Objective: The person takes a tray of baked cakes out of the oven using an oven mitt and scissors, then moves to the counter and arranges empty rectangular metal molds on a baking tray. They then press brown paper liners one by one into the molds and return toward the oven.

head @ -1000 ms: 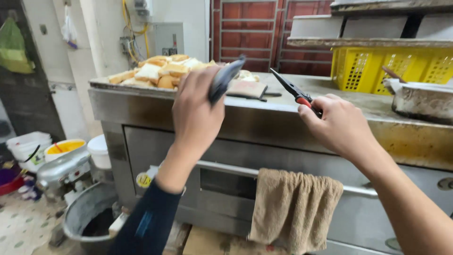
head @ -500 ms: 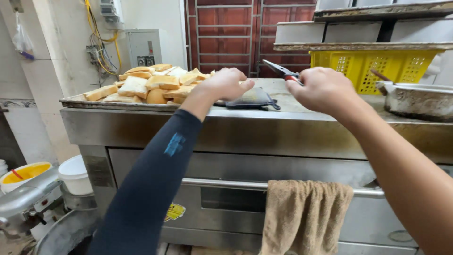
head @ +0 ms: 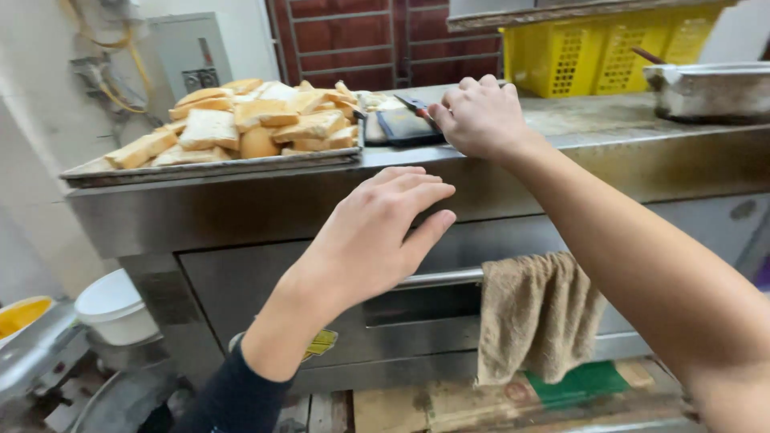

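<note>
**Hands at the oven top**

Head view: the right hand (head: pixel 480 117) rests on the tabletop (head: pixel 593 120), fingers curled around a knife (head: pixel 417 104) whose tip shows just left of the knuckles, beside a dark pad (head: pixel 405 127). The left hand (head: pixel 377 232) hovers lower, open and empty, fingers together, before the oven front. A bread tray (head: pixel 208 164) sits up and left of it; a towel (head: pixel 537 317) hangs below right.

The steel bench (head: pixel 265 188) is an oven top running across the view. At its ten o'clock end lies a flat metal tray (head: pixel 200 167) heaped with bread slices (head: pixel 257 120). Just beside the tray, toward twelve o'clock, lies a dark flat pad (head: pixel 405 127). At two o'clock stand a yellow plastic crate (head: pixel 593 52) and a metal pan (head: pixel 710 90).
</note>
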